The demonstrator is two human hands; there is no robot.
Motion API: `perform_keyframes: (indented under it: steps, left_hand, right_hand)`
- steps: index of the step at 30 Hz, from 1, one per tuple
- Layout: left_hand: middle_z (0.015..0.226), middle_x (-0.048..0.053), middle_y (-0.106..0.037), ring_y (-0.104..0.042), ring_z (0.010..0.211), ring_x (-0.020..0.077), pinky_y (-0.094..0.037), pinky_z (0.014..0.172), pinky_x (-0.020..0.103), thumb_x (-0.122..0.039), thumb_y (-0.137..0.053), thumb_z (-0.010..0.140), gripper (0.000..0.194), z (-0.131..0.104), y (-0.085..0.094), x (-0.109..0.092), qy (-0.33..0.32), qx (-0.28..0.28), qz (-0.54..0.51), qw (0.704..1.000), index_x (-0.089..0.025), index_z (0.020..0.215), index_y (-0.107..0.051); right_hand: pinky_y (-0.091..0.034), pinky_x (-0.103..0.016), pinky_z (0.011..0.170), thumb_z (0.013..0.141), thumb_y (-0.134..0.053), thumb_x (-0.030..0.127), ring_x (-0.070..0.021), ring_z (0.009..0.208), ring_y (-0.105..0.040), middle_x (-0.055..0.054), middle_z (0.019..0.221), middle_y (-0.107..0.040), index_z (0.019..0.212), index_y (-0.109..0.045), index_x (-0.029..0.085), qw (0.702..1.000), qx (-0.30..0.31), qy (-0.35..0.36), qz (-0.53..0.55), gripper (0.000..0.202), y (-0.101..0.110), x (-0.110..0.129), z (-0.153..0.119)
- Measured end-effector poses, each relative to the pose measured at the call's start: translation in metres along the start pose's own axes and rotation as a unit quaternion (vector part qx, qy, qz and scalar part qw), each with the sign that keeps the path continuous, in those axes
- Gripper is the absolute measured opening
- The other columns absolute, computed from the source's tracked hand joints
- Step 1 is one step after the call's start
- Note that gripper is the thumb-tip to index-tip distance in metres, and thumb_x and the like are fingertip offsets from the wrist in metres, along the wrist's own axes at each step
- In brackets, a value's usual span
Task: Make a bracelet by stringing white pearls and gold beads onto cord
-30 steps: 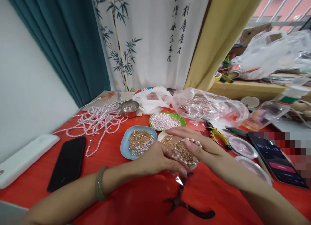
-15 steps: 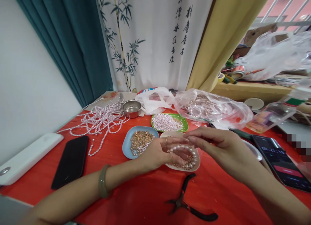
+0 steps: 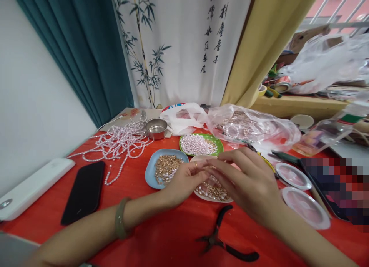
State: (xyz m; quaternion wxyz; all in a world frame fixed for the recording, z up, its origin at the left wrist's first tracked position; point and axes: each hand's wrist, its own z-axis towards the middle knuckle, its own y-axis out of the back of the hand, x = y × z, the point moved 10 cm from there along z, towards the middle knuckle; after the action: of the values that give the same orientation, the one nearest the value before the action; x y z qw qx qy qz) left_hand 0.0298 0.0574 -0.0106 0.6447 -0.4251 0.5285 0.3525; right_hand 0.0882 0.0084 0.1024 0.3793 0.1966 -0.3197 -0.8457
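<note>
My left hand (image 3: 187, 180) is closed in a pinch over the pale dish (image 3: 209, 198), its fingertips meeting those of my right hand (image 3: 245, 174). A strand of pearly beads (image 3: 215, 182) hangs below the joined fingers. What my right fingertips pinch is too small to make out. The blue plate (image 3: 150, 174) beside my left hand holds gold and pearly beads. Behind it, a green plate (image 3: 220, 144) bears pinkish-white beads. Black-handled pliers (image 3: 213, 240) lie spread in front of the hands.
Bead strings (image 3: 123, 140) pile up at the back left near a metal bowl (image 3: 156, 128). A black phone (image 3: 83, 192) and white device (image 3: 37, 186) lie left. Clear plastic bags (image 3: 250, 128) stand behind; round spools (image 3: 305, 207) and a blurred phone lie right.
My right hand has moved left and down, its fingertips now against my left hand's. The bead loop hangs lower and is less visible. The round spools on the right have come into view.
</note>
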Motion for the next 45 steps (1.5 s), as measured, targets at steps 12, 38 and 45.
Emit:
perform_keyframes:
  steps: [12,38,45]
  left_hand:
    - [0.060,0.000,-0.057,-0.048,0.058,0.0103,-0.035,0.057,0.022,-0.010,-0.041,0.080,0.024,-0.006,0.000,-0.034,-0.161,0.009,0.345,0.925,-0.013,0.065,-0.059]
    - [0.090,0.013,-0.070,-0.068,0.074,0.0154,-0.055,0.066,0.023,-0.014,-0.040,0.085,0.033,-0.025,-0.016,-0.062,-0.178,0.051,0.117,0.976,-0.011,0.112,-0.059]
    - [0.088,0.012,-0.071,-0.067,0.072,0.0147,-0.054,0.064,0.021,-0.015,-0.043,0.083,0.030,-0.016,0.003,-0.069,-0.174,-0.006,0.137,0.975,-0.011,0.103,-0.065]
  right_hand:
    - [-0.048,-0.027,0.054,0.087,-0.043,0.015,-0.0169,0.067,-0.057,-0.012,0.079,-0.061,0.093,-0.065,0.008,0.993,0.079,-0.012,0.082,0.023,-0.021,0.001,-0.007]
    - [-0.049,-0.030,0.063,0.086,-0.048,0.025,-0.0143,0.071,-0.059,-0.006,0.084,-0.062,0.093,-0.059,0.011,0.847,0.118,-0.457,0.245,0.019,-0.141,-0.166,0.048]
    - [-0.048,-0.039,0.075,0.085,-0.053,0.029,-0.0217,0.092,-0.057,-0.006,0.113,-0.055,0.111,-0.053,0.015,0.862,0.227,-0.421,0.170,0.030,-0.251,-0.184,0.104]
